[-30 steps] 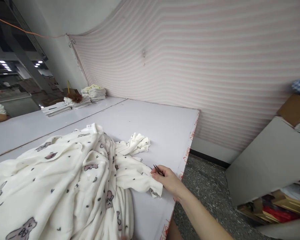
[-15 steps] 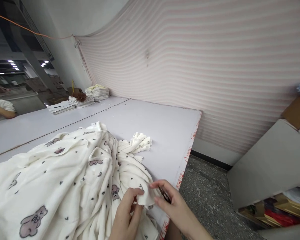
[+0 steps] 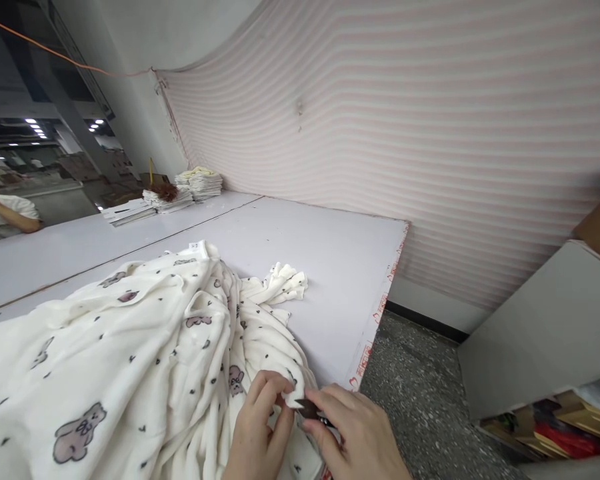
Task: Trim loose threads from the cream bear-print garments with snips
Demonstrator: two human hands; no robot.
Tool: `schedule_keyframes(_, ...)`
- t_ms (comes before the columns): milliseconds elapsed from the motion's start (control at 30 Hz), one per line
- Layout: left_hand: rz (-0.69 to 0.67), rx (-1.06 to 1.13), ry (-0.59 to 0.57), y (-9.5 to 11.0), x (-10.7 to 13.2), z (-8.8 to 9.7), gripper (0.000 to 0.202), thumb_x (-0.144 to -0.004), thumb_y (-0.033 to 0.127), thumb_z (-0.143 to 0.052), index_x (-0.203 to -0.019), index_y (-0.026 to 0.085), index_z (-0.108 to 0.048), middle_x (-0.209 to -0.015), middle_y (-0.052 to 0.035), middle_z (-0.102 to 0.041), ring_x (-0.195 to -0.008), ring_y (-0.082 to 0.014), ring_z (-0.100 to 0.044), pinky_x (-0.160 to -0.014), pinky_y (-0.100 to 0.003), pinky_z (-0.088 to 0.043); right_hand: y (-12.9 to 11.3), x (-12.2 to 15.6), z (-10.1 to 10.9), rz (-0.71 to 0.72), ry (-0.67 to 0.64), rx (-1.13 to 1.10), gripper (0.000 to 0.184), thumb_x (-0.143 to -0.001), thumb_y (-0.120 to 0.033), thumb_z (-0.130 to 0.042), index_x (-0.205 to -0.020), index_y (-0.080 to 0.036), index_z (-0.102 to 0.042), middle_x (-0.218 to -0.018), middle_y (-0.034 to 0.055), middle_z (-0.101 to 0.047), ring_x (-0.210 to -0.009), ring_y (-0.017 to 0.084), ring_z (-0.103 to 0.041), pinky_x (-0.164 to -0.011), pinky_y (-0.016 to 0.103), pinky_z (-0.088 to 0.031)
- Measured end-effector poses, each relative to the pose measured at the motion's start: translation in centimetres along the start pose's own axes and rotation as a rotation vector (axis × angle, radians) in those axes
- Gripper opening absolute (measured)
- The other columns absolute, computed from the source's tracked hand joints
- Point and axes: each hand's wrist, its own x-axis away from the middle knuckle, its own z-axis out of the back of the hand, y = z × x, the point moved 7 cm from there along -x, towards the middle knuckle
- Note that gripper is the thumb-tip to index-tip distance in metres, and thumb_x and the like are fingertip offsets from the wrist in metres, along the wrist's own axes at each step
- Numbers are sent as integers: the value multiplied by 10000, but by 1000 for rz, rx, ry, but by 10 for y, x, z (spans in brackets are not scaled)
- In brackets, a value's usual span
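A white fleece garment (image 3: 130,360) printed with small bears and hearts lies bunched over the pale table (image 3: 330,267). My left hand (image 3: 260,433) pinches a fold at the garment's near edge, fingers closed on the cloth. My right hand (image 3: 360,440) is right beside it, fingers closed on a small dark tool (image 3: 307,408) whose tip touches the same fold. A sleeve end (image 3: 285,283) sticks out toward the table's middle.
Stacks of folded cloth (image 3: 197,183) and a brush sit at the table's far end. A striped fabric hangs along the wall (image 3: 405,133). Grey boards (image 3: 535,320) and cardboard boxes stand at the right, above a speckled floor (image 3: 420,373). Another person's arm (image 3: 10,217) shows at far left.
My left hand came up and took hold of the garment's edge. My right hand drew the fold back toward me and brought the dark tool against it.
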Motion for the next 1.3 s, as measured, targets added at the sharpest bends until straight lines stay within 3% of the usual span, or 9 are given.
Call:
schedule_keyframes(367, -3, -86, 0, 4, -1, 3, 133, -828, 191, -495, -878, 236, -611, -879, -67, -565, -738, -196, -571, -361, -188, -336, 4, -1, 4, -89, 19, -13, 192, -895, -299, -524, -1029, -302, -661, -891, 14, -718, -750, 218, -681, -640, 281, -454)
schedule_keyframes(467, -105, -146, 92, 12, -2, 10, 152, -817, 196, -521, -863, 229, -662, -985, -94, -588, -902, -236, -571, -660, -280, -498, 13, -4, -3, -168, 20, -125, 258, -832, -280, -593, -1089, -288, -610, -955, 22, -683, -786, 212, -660, -663, 275, -459)
schedule_keyframes(533, -89, -103, 73, 10, -6, 9, 167, -825, 229, -524, -872, 225, -685, -975, -89, -628, -896, -236, -574, -791, -333, -471, 20, -11, -7, -197, 40, -201, 166, -832, -233, -569, -988, -260, -620, -898, 19, -668, -769, 202, -639, -647, 266, -446)
schedule_keyframes(633, 238, 183, -155, -17, -10, -7, 237, -849, 365, -518, -888, 194, -677, -701, -20, -614, -625, -163, -523, -596, -252, -419, 34, -23, -8, -268, 117, -342, 83, -860, -235, -533, -807, -219, -595, -737, 5, -638, -684, 184, -604, -606, 251, -425)
schedule_keyframes(733, 462, 427, -249, -34, -9, -18, 305, -804, 456, -591, -821, 156, -648, -592, 38, -513, -528, -104, -402, -519, -203, -314, 41, -27, -8, -310, 166, -505, 71, -860, -274, -558, -869, -208, -582, -739, 7, -631, -684, 180, -611, -617, 242, -456)
schedule_keyframes(833, 465, 464, -196, -37, -13, -16, 326, -770, 477, -647, -815, 153, -635, -596, 53, -493, -550, -98, -381, -536, -196, -302, 30, -25, -8, -179, 166, -577, 113, -843, -191, -553, -946, -224, -588, -886, 29, -661, -825, 188, -645, -730, 242, -493)
schedule_keyframes(1000, 385, 394, -247, -29, -13, -17, 337, -810, 501, -597, -817, 166, -638, -672, 24, -551, -631, -128, -447, -603, -215, -357, 11, -19, -11, 9, 179, -317, 373, -753, -51, -487, -1044, -255, -601, -1008, 45, -669, -918, 209, -641, -769, 272, -481)
schedule_keyframes(1167, 314, 351, -184, -29, -8, -16, 365, -812, 492, -593, -1000, 181, -622, -645, 37, -509, -625, -135, -464, -601, -223, -371, 18, -28, -19, -127, 153, -346, 113, -901, -192, -432, -919, -218, -541, -727, 2, -653, -633, 165, -615, -590, 238, -435)
schedule_keyframes(1300, 348, 346, -180, -34, -9, -17, 352, -801, 507, -595, -851, 165, -657, -668, 2, -569, -640, -144, -493, -602, -227, -376, 22, -29, -17, -220, 130, -575, 173, -936, -325, -451, -840, -209, -535, -687, -9, -613, -641, 153, -591, -592, 218, -443)
